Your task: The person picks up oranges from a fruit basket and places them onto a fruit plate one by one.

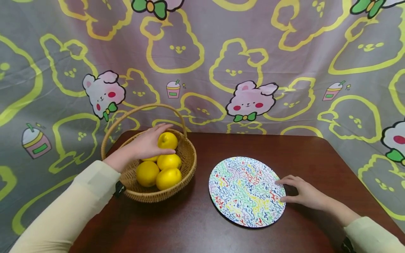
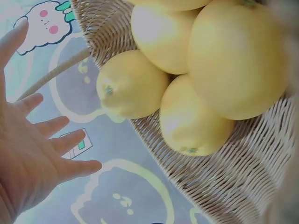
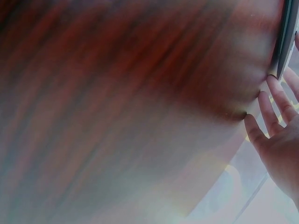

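My left hand (image 1: pixel 147 142) reaches over the near-left side of a wicker basket (image 1: pixel 192 160), thumb and fingers spread around the topmost lemon (image 1: pixel 168 141). In the left wrist view the same hand (image 2: pixel 37 154) shows straight fingers with a gap between them and the lemons (image 2: pixel 133 84). Several yellow lemons are heaped in the basket; my hand partly hides those behind it. My right hand (image 1: pixel 305 194) is at the right edge of a round board (image 1: pixel 246 191) covered in multicoloured squiggles. Its fingertips (image 3: pixel 252 119) rest on the tabletop beside the board's rim.
Both basket and board stand on a dark reddish-brown table (image 1: pixel 196 228). The basket's tall arched handle (image 1: pixel 155 105) rises above the fruit. A grey curtain (image 1: pixel 202 38) with cartoon rabbits hangs behind the table and along its sides.
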`<state>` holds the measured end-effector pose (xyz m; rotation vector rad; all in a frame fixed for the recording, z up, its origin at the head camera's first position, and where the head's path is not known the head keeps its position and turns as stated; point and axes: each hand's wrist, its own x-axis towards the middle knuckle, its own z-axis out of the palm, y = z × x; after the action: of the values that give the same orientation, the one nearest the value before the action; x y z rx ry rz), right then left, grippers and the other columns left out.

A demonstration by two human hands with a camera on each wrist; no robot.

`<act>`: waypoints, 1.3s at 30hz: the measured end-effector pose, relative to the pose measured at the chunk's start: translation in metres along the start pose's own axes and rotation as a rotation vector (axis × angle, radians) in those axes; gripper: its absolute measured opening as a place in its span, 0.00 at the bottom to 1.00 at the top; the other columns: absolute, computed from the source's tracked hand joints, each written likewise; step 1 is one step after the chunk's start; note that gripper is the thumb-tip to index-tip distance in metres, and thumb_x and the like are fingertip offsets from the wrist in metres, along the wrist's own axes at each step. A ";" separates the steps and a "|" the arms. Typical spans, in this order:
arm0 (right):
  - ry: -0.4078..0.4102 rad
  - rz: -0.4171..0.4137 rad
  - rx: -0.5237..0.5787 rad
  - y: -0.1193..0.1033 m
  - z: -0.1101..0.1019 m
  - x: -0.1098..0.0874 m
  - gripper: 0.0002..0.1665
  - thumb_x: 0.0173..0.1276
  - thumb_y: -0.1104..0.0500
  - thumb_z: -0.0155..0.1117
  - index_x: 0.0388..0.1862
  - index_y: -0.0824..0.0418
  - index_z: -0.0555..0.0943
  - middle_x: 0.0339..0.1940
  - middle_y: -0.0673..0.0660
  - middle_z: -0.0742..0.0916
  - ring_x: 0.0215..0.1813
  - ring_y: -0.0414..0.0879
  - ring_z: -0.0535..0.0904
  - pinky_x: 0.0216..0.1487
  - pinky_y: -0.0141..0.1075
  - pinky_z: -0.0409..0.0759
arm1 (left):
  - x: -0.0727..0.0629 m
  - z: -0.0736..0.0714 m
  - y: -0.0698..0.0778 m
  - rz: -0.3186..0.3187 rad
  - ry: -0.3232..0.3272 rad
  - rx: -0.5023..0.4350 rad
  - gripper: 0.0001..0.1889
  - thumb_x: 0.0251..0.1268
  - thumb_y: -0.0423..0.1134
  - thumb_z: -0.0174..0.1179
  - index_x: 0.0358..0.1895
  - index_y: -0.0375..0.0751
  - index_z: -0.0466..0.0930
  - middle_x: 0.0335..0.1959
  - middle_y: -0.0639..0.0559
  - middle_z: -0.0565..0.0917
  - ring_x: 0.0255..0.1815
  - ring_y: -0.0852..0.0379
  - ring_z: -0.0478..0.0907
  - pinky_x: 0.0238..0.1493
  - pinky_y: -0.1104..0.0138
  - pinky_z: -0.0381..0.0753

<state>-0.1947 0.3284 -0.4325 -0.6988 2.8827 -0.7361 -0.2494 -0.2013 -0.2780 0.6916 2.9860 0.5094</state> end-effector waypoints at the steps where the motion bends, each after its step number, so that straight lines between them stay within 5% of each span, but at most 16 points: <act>1: -0.001 0.001 0.001 0.000 0.000 0.000 0.36 0.53 0.36 0.72 0.57 0.53 0.80 0.50 0.53 0.79 0.53 0.54 0.72 0.51 0.56 0.74 | 0.001 -0.001 0.000 0.000 -0.004 -0.009 0.52 0.55 0.68 0.62 0.77 0.47 0.50 0.76 0.38 0.51 0.73 0.32 0.51 0.65 0.38 0.54; 13: 0.007 -0.003 0.004 0.001 0.002 -0.002 0.36 0.53 0.37 0.73 0.56 0.53 0.81 0.49 0.52 0.80 0.53 0.54 0.73 0.51 0.56 0.74 | 0.026 -0.003 -0.004 0.020 -0.034 -0.168 0.46 0.54 0.54 0.71 0.72 0.39 0.60 0.72 0.38 0.60 0.71 0.38 0.57 0.65 0.43 0.59; 25: 0.007 0.010 0.003 0.001 0.001 0.000 0.36 0.53 0.36 0.73 0.56 0.53 0.81 0.50 0.52 0.80 0.54 0.55 0.73 0.51 0.56 0.73 | 0.041 0.007 -0.025 0.014 -0.035 -0.294 0.36 0.57 0.37 0.71 0.68 0.38 0.66 0.69 0.39 0.64 0.71 0.38 0.57 0.66 0.44 0.57; 39: 0.015 -0.009 0.003 0.002 0.002 -0.001 0.36 0.53 0.36 0.73 0.57 0.53 0.81 0.50 0.52 0.80 0.53 0.54 0.73 0.51 0.56 0.74 | 0.041 0.021 -0.041 -0.035 -0.046 -0.273 0.36 0.57 0.37 0.71 0.68 0.37 0.66 0.69 0.35 0.63 0.70 0.36 0.56 0.65 0.42 0.57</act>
<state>-0.1944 0.3292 -0.4346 -0.7100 2.8928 -0.7503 -0.3012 -0.2124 -0.3094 0.6166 2.8030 0.8643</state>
